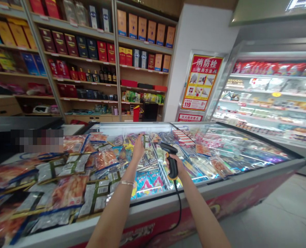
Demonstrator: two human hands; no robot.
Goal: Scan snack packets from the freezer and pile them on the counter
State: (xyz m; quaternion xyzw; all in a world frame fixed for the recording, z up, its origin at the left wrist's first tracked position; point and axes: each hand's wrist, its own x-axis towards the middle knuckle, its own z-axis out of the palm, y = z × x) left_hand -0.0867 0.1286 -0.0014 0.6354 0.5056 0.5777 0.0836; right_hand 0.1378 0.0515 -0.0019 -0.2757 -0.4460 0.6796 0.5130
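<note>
My right hand (173,166) is shut on a black corded barcode scanner (169,159), whose head points up and to the left above the chest freezer's glass top (194,146). Its black cable (180,210) hangs down over the freezer's front edge. My left hand (138,148) reaches out over the freezer, fingers extended, with nothing visible in it. It is nearest to colourful frozen-food packets (142,165) lying inside. A thin bracelet (127,183) circles my left wrist. Sealed packets of snacks (70,193) are piled to the left of my left arm.
Wooden shelves (77,65) of boxed liquor and gifts stand behind the freezer. A lit refrigerated display case (266,103) stands to the right, beside a red fire-hydrant instruction sign (201,82). A tiled floor (276,217) lies at the lower right.
</note>
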